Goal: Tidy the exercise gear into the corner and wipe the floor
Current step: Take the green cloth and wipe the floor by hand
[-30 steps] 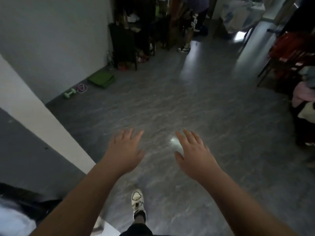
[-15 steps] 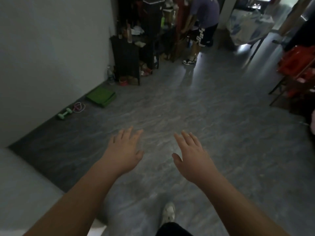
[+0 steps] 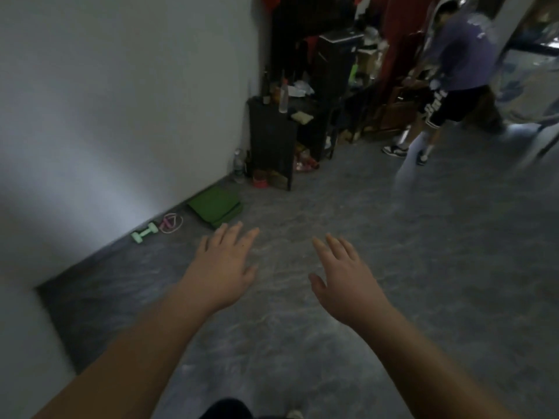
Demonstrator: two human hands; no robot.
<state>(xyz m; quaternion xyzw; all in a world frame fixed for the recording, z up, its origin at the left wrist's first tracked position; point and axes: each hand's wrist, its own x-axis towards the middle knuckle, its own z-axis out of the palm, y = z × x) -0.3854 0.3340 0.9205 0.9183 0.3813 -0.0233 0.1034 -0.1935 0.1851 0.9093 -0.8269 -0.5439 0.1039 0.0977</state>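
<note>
A folded green mat lies on the grey floor against the white wall. Left of it sit a coiled pink rope and a small pale green dumbbell, also along the wall. My left hand is stretched out in front of me, palm down, fingers straight and spread, holding nothing; its fingertips overlap the mat's near edge in the view. My right hand is held out the same way beside it, empty, over bare floor.
A black shelf unit with bottles on top stands at the wall's end, with clutter and a plastic bottle at its foot. A person in a purple shirt stands at the back right. The white wall runs along my left.
The view has advanced and lifted toward the wall; the mat, rope and dumbbell are nearer. Both hands stay outstretched and empty. My shoe has nearly left the bottom of the view.
</note>
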